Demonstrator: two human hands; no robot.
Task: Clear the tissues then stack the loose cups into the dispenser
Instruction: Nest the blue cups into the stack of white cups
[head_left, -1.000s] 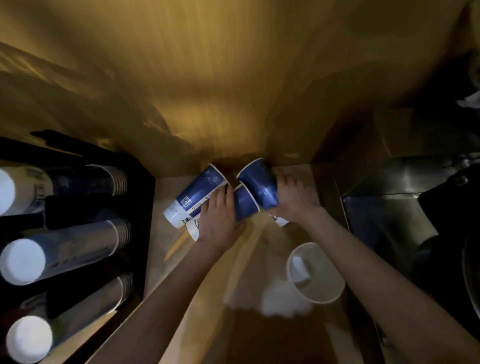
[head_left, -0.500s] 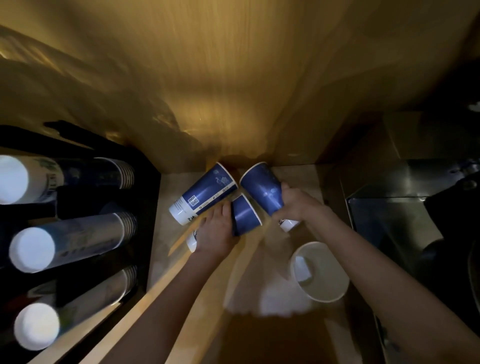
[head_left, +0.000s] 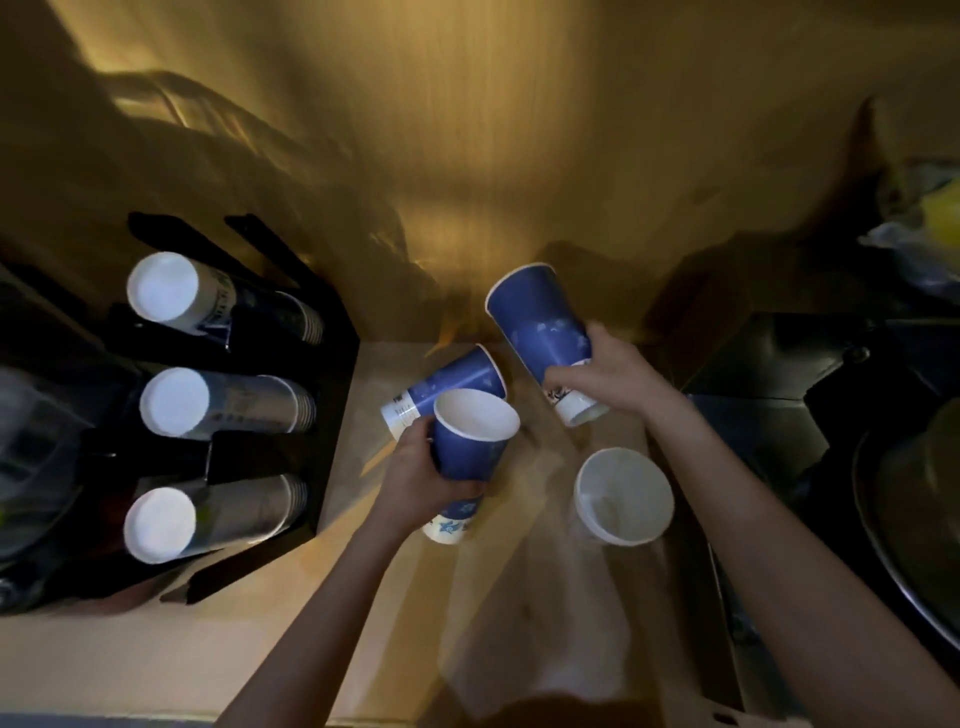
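My left hand (head_left: 415, 480) grips a blue paper cup (head_left: 470, 444), lifted off the counter with its white mouth facing up. My right hand (head_left: 605, 371) holds a second blue cup (head_left: 543, 332) near its white base, tilted with the mouth toward the wall. A third blue cup (head_left: 447, 387) lies on its side on the counter between my hands. One white cup (head_left: 623, 496) stands upright at the right, below my right wrist. The black cup dispenser (head_left: 332, 415) at the left holds three stacks of cups, their white bases toward me.
The wooden counter (head_left: 156, 649) runs to a wooden back wall (head_left: 467, 156). A dark metal appliance (head_left: 779, 374) and a round metal basin (head_left: 904, 545) sit at the right. A yellow and clear plastic item (head_left: 930, 234) lies at the far right.
Both hands have lifted their cups off the counter. The left cup turned mouth up and came toward me; the right cup rose and tilted. The camera view shifted so more of the dispenser shows.
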